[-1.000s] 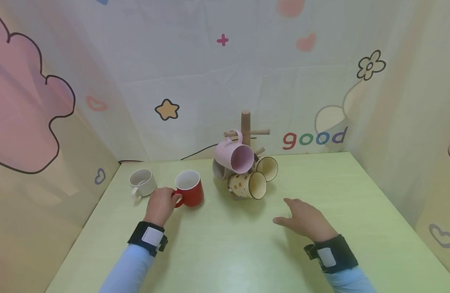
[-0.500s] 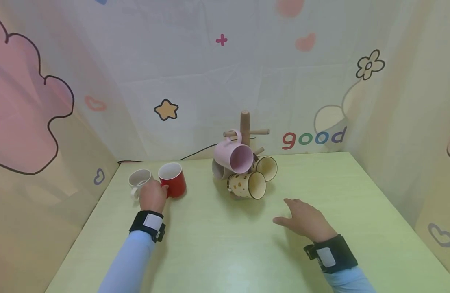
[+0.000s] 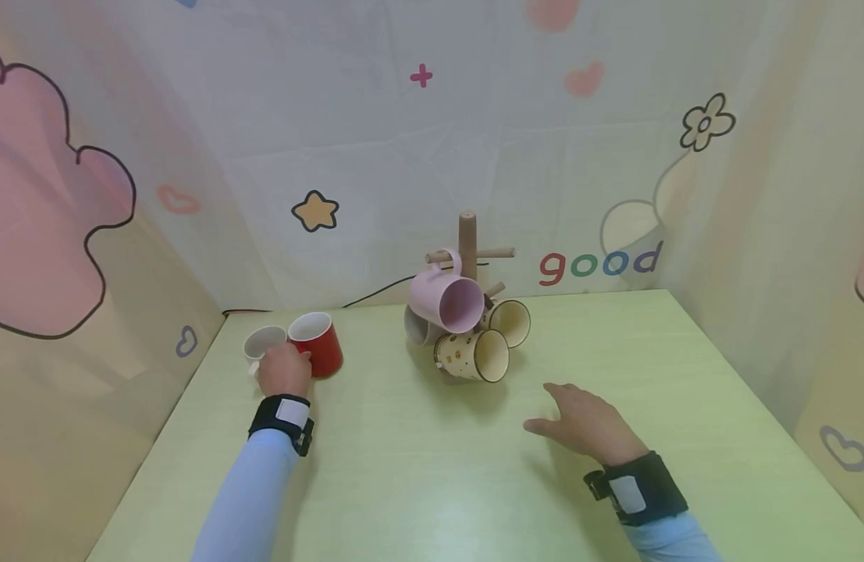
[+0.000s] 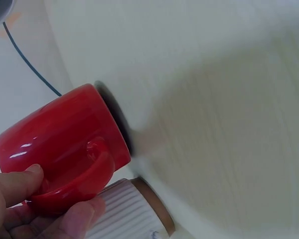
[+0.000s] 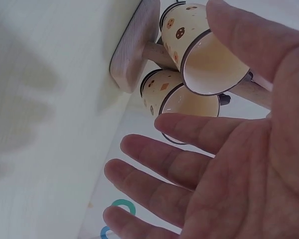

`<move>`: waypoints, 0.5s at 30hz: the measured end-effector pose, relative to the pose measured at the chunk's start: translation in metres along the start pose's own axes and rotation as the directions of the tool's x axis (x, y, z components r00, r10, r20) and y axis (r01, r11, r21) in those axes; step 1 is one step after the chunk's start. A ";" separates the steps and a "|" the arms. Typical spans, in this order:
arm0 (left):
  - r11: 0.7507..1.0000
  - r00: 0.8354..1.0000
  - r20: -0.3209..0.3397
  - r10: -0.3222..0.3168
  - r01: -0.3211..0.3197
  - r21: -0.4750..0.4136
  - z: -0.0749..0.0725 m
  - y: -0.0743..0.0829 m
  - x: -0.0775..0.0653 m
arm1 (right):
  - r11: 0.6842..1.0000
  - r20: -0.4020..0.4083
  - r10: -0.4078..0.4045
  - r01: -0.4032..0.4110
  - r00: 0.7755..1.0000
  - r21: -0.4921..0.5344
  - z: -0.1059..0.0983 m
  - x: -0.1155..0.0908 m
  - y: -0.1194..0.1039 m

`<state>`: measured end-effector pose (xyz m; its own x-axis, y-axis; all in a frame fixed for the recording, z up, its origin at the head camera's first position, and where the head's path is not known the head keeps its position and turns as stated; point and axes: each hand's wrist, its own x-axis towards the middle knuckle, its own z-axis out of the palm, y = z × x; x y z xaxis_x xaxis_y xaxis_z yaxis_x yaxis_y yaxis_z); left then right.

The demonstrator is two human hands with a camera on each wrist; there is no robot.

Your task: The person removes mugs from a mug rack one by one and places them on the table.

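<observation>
My left hand (image 3: 284, 371) pinches the handle (image 4: 87, 181) of a red mug (image 3: 324, 351) with a white inside, at the left back of the table. The mug is upright; whether its base touches the table is hard to tell. Close beside it on the left stands a white cup (image 3: 263, 342), partly hidden by the hand in the head view. The left wrist view shows this cup's ribbed side (image 4: 124, 211). My right hand (image 3: 589, 425) is held over the right part of the table, fingers apart and holding nothing, nearest to a spotted cream mug (image 3: 461, 357).
A wooden mug tree (image 3: 467, 234) stands at the back middle. On it hang a pink mug (image 3: 430, 295), the spotted cream mug, another cream mug (image 3: 517, 324) and a pale mug (image 3: 417, 326) behind. A printed curtain (image 3: 354, 156) encloses the pale table (image 3: 403, 468).
My left hand has moved the red mug to the left, away from the mug tree and up beside the white cup. The right hand has stayed in place.
</observation>
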<state>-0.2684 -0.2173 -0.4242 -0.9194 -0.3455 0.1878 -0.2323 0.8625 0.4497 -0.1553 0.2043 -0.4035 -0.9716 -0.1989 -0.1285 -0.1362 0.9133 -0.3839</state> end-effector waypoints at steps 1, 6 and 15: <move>1.000 1.000 -0.006 -0.005 0.005 0.001 0.001 0.000 0.000 | 1.000 0.000 -0.001 0.001 1.000 -0.001 0.000 0.000 0.000; 1.000 0.999 -0.043 -0.007 0.007 0.010 0.005 -0.001 0.000 | 1.000 -0.001 -0.005 0.005 1.000 -0.004 -0.001 -0.001 0.000; 1.000 0.999 -0.048 -0.008 0.008 -0.017 0.012 -0.008 -0.001 | 1.000 0.011 -0.003 0.003 1.000 0.009 -0.003 -0.002 -0.001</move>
<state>-0.2697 -0.2198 -0.4389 -0.9012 -0.3701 0.2254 -0.2337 0.8532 0.4662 -0.1538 0.2051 -0.4005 -0.9690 -0.2053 -0.1373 -0.1371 0.9095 -0.3924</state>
